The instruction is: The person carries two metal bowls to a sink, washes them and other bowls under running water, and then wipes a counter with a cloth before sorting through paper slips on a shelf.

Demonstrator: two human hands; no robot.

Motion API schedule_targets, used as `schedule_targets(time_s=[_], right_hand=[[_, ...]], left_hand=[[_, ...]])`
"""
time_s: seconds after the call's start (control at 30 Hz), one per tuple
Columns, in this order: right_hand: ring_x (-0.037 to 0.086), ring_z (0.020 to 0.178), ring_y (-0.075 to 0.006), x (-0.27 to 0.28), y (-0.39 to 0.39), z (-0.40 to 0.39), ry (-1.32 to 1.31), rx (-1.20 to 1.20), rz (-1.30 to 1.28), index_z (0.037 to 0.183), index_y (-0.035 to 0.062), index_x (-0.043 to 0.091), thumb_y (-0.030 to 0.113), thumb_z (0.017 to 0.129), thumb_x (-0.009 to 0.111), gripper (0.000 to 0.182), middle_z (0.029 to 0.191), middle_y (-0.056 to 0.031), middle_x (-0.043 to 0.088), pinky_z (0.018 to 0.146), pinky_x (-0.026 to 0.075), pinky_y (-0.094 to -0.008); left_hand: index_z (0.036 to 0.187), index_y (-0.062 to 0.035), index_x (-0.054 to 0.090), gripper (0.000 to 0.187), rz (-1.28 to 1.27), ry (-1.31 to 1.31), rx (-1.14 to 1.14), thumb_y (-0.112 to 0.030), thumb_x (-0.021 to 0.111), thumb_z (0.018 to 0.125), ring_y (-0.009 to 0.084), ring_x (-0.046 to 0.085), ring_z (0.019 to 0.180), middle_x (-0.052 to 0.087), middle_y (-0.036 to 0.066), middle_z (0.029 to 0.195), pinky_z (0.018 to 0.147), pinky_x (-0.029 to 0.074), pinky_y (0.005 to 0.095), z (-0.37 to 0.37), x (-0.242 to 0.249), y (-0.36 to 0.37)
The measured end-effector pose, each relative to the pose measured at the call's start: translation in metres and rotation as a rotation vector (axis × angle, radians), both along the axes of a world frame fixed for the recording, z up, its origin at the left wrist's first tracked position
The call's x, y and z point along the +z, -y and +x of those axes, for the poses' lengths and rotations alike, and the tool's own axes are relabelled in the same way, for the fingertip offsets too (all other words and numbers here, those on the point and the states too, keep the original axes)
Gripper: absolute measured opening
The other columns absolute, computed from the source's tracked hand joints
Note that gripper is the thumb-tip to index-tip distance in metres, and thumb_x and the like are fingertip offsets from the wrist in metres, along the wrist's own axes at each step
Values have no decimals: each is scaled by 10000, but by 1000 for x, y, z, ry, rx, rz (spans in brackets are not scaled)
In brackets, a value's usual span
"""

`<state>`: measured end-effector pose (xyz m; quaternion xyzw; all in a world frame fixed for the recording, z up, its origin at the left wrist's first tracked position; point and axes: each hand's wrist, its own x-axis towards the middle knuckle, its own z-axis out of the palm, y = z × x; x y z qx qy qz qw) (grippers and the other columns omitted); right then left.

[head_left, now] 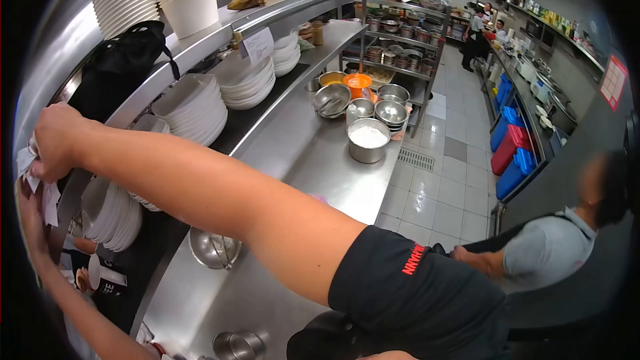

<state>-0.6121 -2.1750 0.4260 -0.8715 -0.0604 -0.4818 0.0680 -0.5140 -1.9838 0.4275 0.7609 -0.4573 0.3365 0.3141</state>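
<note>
My right hand (57, 143), at the end of an arm stretched across the view, is closed on crumpled white paper (50, 203) at the far left edge. Another bare forearm (83, 317) rises from the lower left, and its hand meets the paper from below; whose arm it is cannot be made out. A strip of skin shows at the bottom edge, without fingers, so my left hand is not clearly identifiable. White plates (110, 217) are stacked beneath my right forearm. Black fabric (123, 60) lies above it on the shelf.
A steel counter (313, 160) holds metal bowls, a pot of white contents (368, 140) and an orange container (358, 81). Stacked tubs (190, 0) stand on the upper shelf. A co-worker (547, 247) is at the right; other people are farther back.
</note>
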Motion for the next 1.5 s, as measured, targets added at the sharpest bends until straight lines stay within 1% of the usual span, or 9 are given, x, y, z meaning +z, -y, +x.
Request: schedule_targets(time_s=[0.13,0.23,0.7,0.83,0.9,1.0,1.3,1.4,1.5], right_hand=[[717,843,-363,-2,1,-1,-20,-20,-8,775,50,786,495,705,671,465,800,-200,726,821,569,-423],[717,847,-365,-4,3,-3,20,48,62,778,46,786,500,703,675,473,803,-201,726,825,569,-421],[714,817,-334,-13,12,9,71,113,57,751,65,782,496,712,663,450,757,-175,718,827,563,-406],[716,834,-335,-11,12,11,65,99,43,779,74,787,465,736,655,415,782,-171,724,836,564,-407],[717,843,-335,-9,8,12,61,96,33,793,79,789,450,748,651,398,794,-170,727,841,564,-407],[719,855,-335,-8,9,10,67,87,30,814,86,793,427,766,644,374,813,-168,732,847,565,-408],[723,894,-337,-3,2,3,51,35,-40,876,108,804,357,819,625,312,869,-161,745,868,567,-411],[726,890,-336,-1,5,4,-1,-79,-136,883,138,804,330,832,615,275,863,-153,747,846,574,-417],[734,838,-317,1,10,21,61,-123,-275,856,191,790,283,804,632,190,841,-123,749,748,592,-427]], left_hand=[[1103,31,701,289,78,121,274,-199,686,929,230,593,787,719,172,938,776,514,400,-64,6,6],[1105,36,700,315,-14,100,27,-223,697,925,251,603,792,720,188,950,777,514,406,-53,2,6],[1132,73,650,281,17,166,85,-110,635,919,279,631,902,701,205,1031,872,497,402,-37,0,-2],[1138,76,634,265,-48,45,5,-38,600,901,242,604,888,678,160,1000,870,498,384,-22,11,-5],[1165,77,624,277,-178,-799,-257,-27,606,909,228,617,912,687,152,1042,878,504,360,35,37,-17],[1197,90,603,308,-73,-77,-168,-1,633,904,227,635,952,690,163,1079,897,509,349,-38,-1,2],[1448,83,428,624,-201,-294,-409,-22,708,900,271,627,1111,635,218,1289,974,494,355,-19,-7,3],[1546,39,307,756,-257,-507,-407,-93,713,922,305,596,1200,590,229,1374,1027,469,383,189,-22,-10],[1561,-43,348,634,-174,-724,-825,0,538,957,205,594,1231,571,133,1404,1031,485,337,91,-19,5]])
